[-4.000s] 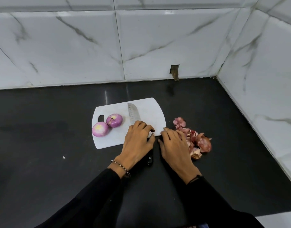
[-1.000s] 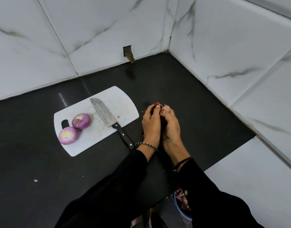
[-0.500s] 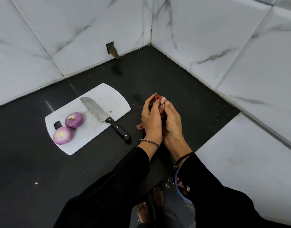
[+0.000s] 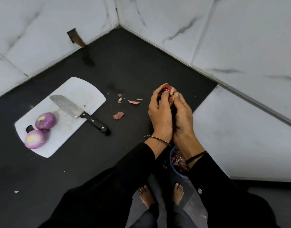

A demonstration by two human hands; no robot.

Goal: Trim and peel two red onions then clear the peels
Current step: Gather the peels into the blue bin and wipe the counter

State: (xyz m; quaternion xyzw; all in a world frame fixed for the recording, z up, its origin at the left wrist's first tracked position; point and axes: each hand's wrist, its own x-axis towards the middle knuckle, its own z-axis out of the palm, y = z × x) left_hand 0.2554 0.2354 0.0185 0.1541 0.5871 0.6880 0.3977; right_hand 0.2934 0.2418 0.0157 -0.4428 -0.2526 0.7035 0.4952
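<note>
Below the counter's (image 4: 141, 63) near edge, a blue bowl (image 4: 171, 160) of scraps sits by bare feet. The black counter carries a white cutting board (image 4: 78, 89) with two peeled red onions (image 4: 45, 121) and a knife (image 4: 78, 112). Loose peels (image 4: 118, 115) lie beside it, with marble walls (image 4: 42, 22) behind. The left hand (image 4: 159, 111) and right hand (image 4: 182, 116) press together, fingers curled round a bunch of peels (image 4: 167, 88).

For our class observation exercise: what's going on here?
A person's left hand and right hand cup onion peels above the black counter. Two peeled onions sit on the white cutting board, with the knife lying partly across it. A few peel scraps lie on the counter; a blue bowl of peels sits below.
</note>
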